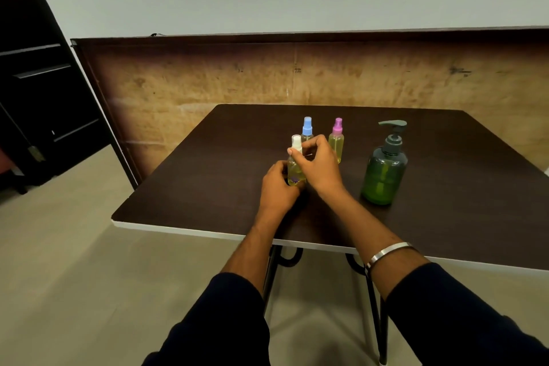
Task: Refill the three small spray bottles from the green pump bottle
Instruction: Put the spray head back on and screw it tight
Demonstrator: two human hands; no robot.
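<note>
Both hands [300,172] around white-capped spray bottle [296,168] — clear, yellow liquid, upright.

Three small spray bottles of clear, glossy plastic, capped white [296,162], blue [307,129] and pink [336,140], stand beside a translucent green plastic pump bottle [383,171] on a dark, matt wood-grain counter [445,187] with a white edge. A polished metal bangle [386,252] gleams above dark cloth sleeves [460,321].

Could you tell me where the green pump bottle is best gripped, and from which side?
Grip the green pump bottle around its wide round body, coming from the right: it stands upright, that side is open, and the narrow pump head on top gives a poor hold.
</note>
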